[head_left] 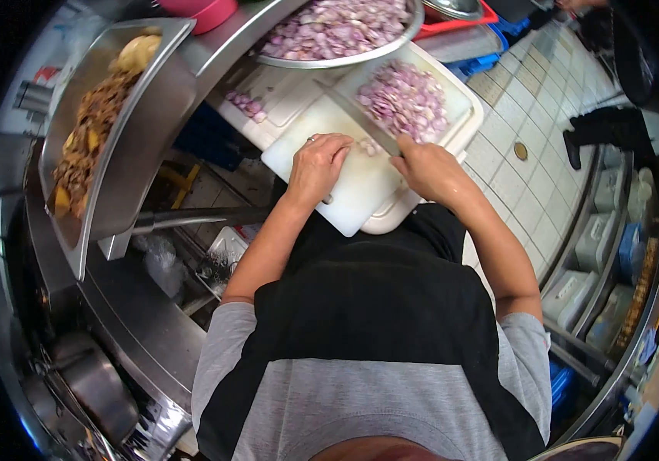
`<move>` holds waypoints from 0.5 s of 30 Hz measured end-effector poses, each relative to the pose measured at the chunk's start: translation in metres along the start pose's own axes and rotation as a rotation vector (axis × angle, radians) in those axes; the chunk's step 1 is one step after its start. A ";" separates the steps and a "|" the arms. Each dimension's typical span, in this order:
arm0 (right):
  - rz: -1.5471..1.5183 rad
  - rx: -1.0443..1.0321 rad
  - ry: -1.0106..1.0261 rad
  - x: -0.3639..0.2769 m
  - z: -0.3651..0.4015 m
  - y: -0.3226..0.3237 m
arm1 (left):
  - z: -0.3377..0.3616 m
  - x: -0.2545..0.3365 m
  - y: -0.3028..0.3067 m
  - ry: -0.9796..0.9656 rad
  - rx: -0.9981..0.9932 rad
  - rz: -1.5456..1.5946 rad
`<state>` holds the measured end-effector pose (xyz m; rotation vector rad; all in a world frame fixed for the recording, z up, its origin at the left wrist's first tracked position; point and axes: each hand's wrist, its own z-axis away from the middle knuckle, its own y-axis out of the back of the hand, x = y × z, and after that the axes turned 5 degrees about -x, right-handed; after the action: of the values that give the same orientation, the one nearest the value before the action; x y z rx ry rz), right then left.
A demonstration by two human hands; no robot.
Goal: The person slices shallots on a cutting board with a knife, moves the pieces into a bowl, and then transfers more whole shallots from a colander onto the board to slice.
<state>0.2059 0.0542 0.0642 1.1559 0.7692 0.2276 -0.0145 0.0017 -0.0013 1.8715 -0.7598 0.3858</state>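
At the far left, a metal pan (118, 131) is filled with brown, cooked-looking food (95, 131) and yellow pieces; to its right, a small group of purple shallots (247, 106) is held on a white tray (283, 91). The left hand (318, 165), ringed on one finger, is rested on the white cutting board (352, 188) with its fingers bent; whether anything is gripped under them cannot be told. Above, a metal bowl (337, 61) is heaped with sliced shallots (337, 27); just right of the left hand, a few pale pieces (369, 146) are laid on the board; the knife (361, 117) is slanted between these and a large pile of slices (404, 100); its handle is gripped by the closed right hand (428, 170).
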 end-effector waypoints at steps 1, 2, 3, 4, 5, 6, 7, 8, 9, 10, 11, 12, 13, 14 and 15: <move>0.004 -0.004 0.027 -0.001 0.004 0.002 | 0.001 -0.008 0.007 0.038 0.029 -0.025; -0.014 -0.024 0.010 -0.002 0.011 0.004 | 0.001 -0.015 0.014 0.076 0.058 -0.047; -0.030 -0.044 -0.008 -0.004 0.016 0.005 | 0.000 -0.023 0.024 0.133 0.106 -0.103; -0.024 -0.048 0.011 -0.006 0.021 0.003 | -0.001 -0.037 0.033 0.146 0.163 -0.147; -0.012 -0.125 0.029 -0.007 0.026 -0.001 | -0.002 -0.050 0.045 0.180 0.190 -0.218; 0.000 -0.199 0.045 -0.007 0.029 -0.004 | -0.004 -0.059 0.057 0.212 0.216 -0.290; 0.007 -0.200 0.061 -0.005 0.030 -0.008 | -0.007 -0.070 0.068 0.248 0.233 -0.318; -0.016 -0.224 0.063 -0.002 0.030 -0.011 | -0.010 -0.080 0.077 0.285 0.250 -0.345; -0.039 -0.245 0.066 0.001 0.029 -0.013 | -0.014 -0.095 0.084 0.383 0.221 -0.386; -0.034 -0.245 0.078 0.006 0.026 -0.013 | -0.017 -0.108 0.091 0.388 0.232 -0.392; -0.044 -0.211 0.040 0.012 0.023 -0.011 | -0.020 -0.120 0.097 0.451 0.233 -0.408; -0.054 -0.176 0.000 0.018 0.021 -0.010 | -0.024 -0.127 0.100 0.511 0.234 -0.423; -0.067 -0.157 -0.040 0.027 0.017 -0.010 | -0.034 -0.126 0.108 0.681 0.117 -0.400; -0.062 -0.155 -0.034 0.033 0.016 -0.007 | -0.039 -0.137 0.108 0.682 0.125 -0.401; -0.055 -0.114 -0.060 0.038 0.014 -0.005 | -0.042 -0.154 0.105 0.616 0.123 -0.485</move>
<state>0.2421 0.0621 0.0464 1.0283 0.7250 0.1877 -0.1954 0.0626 0.0010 1.8283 0.1338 0.6566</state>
